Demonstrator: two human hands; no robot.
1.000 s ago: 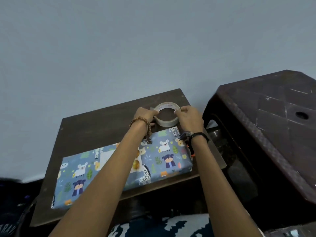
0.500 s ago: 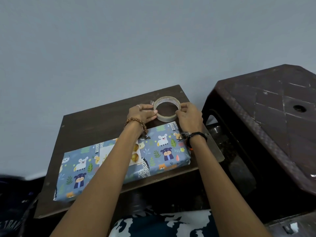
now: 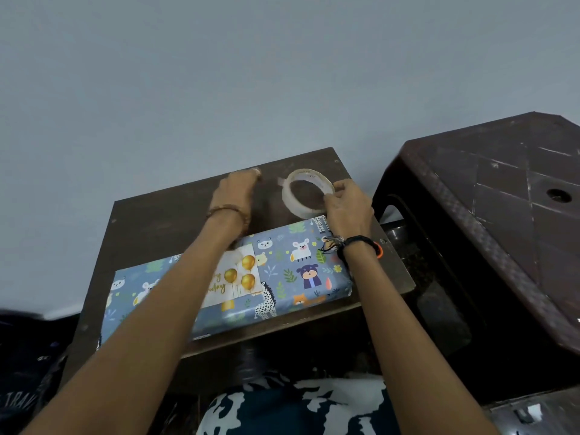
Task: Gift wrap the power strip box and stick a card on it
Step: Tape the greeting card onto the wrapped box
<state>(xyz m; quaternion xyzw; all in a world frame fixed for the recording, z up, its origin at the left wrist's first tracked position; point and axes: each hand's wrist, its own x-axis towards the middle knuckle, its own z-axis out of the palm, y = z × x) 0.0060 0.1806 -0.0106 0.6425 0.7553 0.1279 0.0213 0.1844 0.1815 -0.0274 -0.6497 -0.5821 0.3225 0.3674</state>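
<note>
— Looking at the right hand (image 3: 346, 208), what has it got?
— Its fingers curl over the near rim of the tape roll (image 3: 307, 192), which stands tilted on the dark brown table (image 3: 163, 221), just beyond the far edge of the wrapped box (image 3: 282, 277).
— And the left hand (image 3: 233, 191)?
— Blurred. It sits apart from the roll, to its left, with the fingers bunched at the tips; whether they pinch a strip of tape I cannot tell.
— Where does the box lie?
— Flat on the table's near half, in blue animal-print paper, under both forearms. A white card (image 3: 240, 276) with gold balloons lies on its top face.
— Anything else?
— A dark brown plastic stool (image 3: 508, 196) stands to the right of the table.
</note>
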